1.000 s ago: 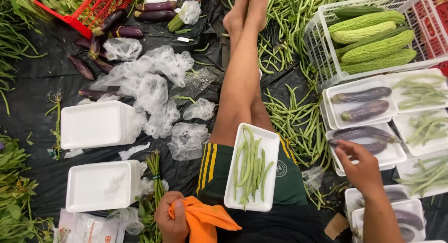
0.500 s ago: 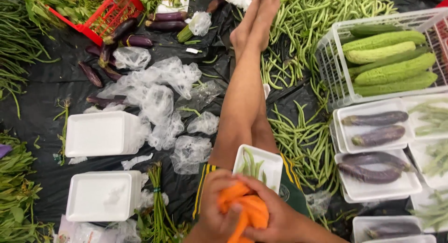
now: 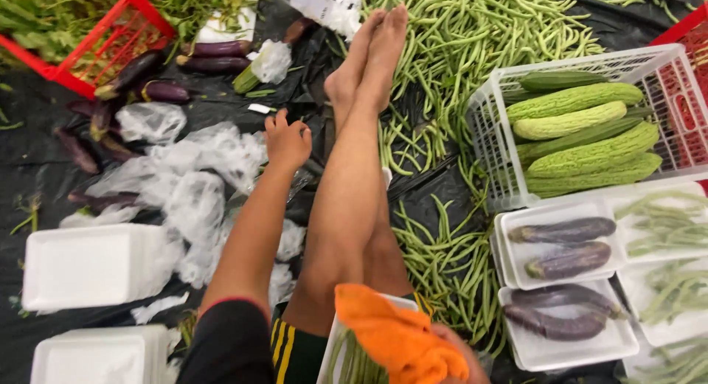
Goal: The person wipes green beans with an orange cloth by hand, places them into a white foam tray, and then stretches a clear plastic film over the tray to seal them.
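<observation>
While left hand (image 3: 286, 142) reaches, right hand (image 3: 457, 351) grips cloth (image 3: 394, 336).

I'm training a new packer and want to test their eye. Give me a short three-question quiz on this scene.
1. True or false: the left hand is reaching out over the crumpled clear plastic bags.
2. What does the right hand grip? A) an orange cloth B) an eggplant C) a knife
3. Fill in: the white basket holds green ____.

Key: 1 true; 2 A; 3 gourds, the bumpy kind. The foam tray of green beans rests on the lap, partly under the cloth.
</observation>
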